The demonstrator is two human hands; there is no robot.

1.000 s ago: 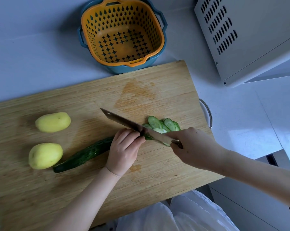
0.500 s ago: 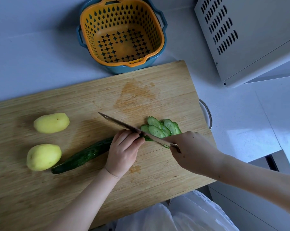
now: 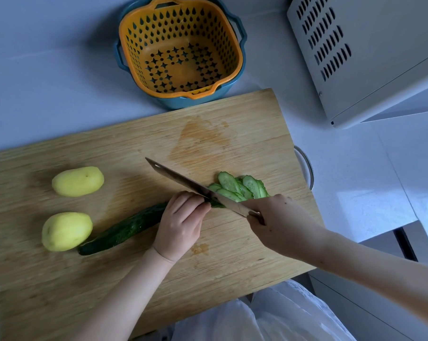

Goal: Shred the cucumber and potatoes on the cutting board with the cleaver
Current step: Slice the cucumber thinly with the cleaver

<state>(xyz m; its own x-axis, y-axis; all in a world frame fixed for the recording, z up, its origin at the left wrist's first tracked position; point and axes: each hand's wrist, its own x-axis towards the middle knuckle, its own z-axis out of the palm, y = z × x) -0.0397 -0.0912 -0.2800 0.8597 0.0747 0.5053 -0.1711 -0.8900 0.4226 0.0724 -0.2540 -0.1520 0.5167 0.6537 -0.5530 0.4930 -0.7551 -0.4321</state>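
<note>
The cucumber (image 3: 126, 230) is being pinned near the middle of the cutting board (image 3: 232, 134) by the left hand (image 3: 181, 222), its fingers curled down over the cut end; the cleaver (image 3: 190, 184) is being gripped at the handle by the right hand (image 3: 281, 225), its fingers wrapped tight, the blade being held against the left knuckles; cucumber slices (image 3: 240, 187) are being left fanned toward the right edge; the far potato (image 3: 77, 180) and the near potato (image 3: 66, 231) are lying toward the left edge; an orange colander (image 3: 181, 45) is sitting just beyond the far edge.

White counter (image 3: 48, 82): cutting board (image 3: 60, 279), blue bowl (image 3: 173, 102) holding orange colander (image 3: 136, 45), grey vented appliance (image 3: 385, 57).
</note>
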